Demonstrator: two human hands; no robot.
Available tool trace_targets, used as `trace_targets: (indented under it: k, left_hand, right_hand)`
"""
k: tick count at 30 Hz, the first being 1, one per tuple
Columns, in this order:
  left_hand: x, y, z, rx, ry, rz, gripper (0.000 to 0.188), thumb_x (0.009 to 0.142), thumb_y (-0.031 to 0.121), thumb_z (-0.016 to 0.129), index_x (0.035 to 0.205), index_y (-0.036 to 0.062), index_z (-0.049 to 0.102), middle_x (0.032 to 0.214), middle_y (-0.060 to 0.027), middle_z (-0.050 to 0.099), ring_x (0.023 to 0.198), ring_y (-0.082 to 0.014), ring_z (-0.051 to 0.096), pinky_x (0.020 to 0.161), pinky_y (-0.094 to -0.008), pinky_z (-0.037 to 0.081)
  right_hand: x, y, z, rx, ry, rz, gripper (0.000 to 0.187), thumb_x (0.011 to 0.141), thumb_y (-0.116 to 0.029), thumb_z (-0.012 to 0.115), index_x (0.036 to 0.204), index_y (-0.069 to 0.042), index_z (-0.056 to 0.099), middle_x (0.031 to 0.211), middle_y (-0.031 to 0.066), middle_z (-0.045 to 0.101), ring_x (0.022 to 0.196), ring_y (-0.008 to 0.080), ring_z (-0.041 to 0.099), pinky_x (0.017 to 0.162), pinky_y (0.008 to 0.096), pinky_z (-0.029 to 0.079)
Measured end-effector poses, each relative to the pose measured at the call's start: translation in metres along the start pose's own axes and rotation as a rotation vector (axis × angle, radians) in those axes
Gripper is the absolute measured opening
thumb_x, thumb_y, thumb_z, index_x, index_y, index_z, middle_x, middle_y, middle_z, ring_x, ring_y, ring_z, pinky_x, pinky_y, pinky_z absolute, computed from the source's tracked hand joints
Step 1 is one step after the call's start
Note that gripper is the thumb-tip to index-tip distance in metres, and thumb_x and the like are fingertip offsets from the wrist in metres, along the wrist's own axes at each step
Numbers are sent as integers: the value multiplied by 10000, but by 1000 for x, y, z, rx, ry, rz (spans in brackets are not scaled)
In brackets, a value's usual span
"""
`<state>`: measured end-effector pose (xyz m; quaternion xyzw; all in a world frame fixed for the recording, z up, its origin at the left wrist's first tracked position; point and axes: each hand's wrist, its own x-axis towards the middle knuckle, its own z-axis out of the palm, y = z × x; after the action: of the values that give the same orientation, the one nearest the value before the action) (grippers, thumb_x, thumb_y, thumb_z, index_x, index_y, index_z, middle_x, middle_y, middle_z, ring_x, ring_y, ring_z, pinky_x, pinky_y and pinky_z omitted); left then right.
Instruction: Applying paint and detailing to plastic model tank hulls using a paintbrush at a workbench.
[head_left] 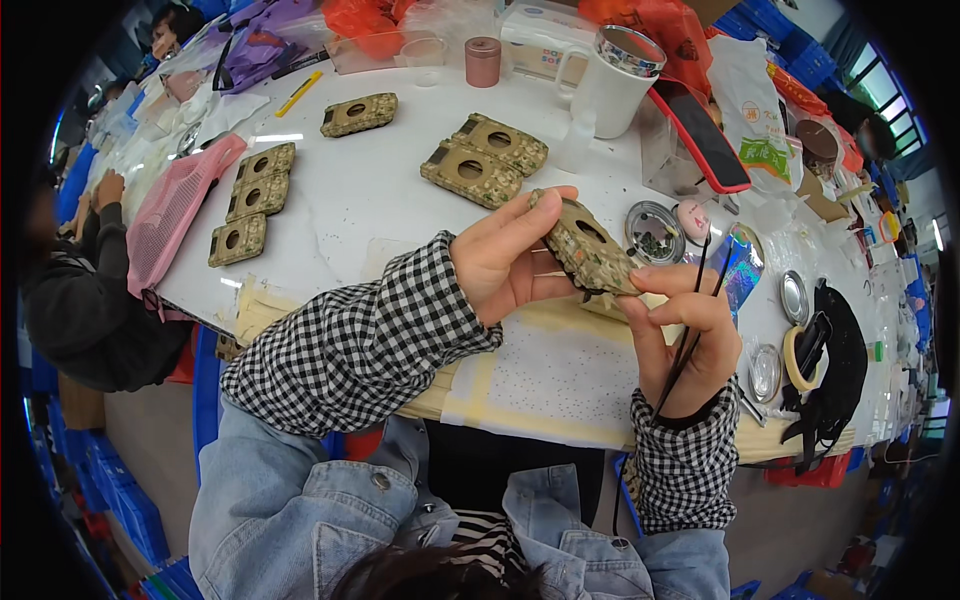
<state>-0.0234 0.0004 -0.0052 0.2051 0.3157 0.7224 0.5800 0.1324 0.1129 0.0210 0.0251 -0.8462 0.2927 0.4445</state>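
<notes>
Between both hands a camouflage model tank hull [592,243] with a round hole in its top is held tilted above the table. My left hand [505,250] grips its left end, thumb on top and fingers beneath. At its right end, my right hand [690,325] pinches the edge with thumb and forefinger. Black tweezers [690,330] also rest in the right hand, tips pointing up and away. Below the hands lies a white sheet with small dark specks [550,385], edged with yellowish tape. Two similar hulls [470,170] stand just beyond the left hand.
More hulls [260,185] sit at the left, near a pink mesh basket [180,215]. A yellow pen [298,94], a white mug [612,85] and a red-edged phone [700,135] are farther back. Round metal tins [655,232] and a black pouch [840,370] lie right. A person [85,270] sits left.
</notes>
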Motion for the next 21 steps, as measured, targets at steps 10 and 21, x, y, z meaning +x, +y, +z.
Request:
trace_targets:
  k: [10,21]
  left_hand:
    - [-6,1,5,57,-90,7,488,925,266,445,1335,79,259,1245,-118,454,1143,-223,484,948,-390,427]
    - [-7,6,10,66,-122,112,570,895,198,471,1378,82,192,1314,-140,384,1205,-290,422,981,-435,382]
  right_hand:
    - [4,-7,1,-66,-59,-92,316,615,62,729,747,-77,477,847,97,645,710,223,578,630,313,456]
    - [2,-5,3,-122,-70,-129,315,600,52,739,740,-75,486,876,80,651,739,225,553,663,318,461]
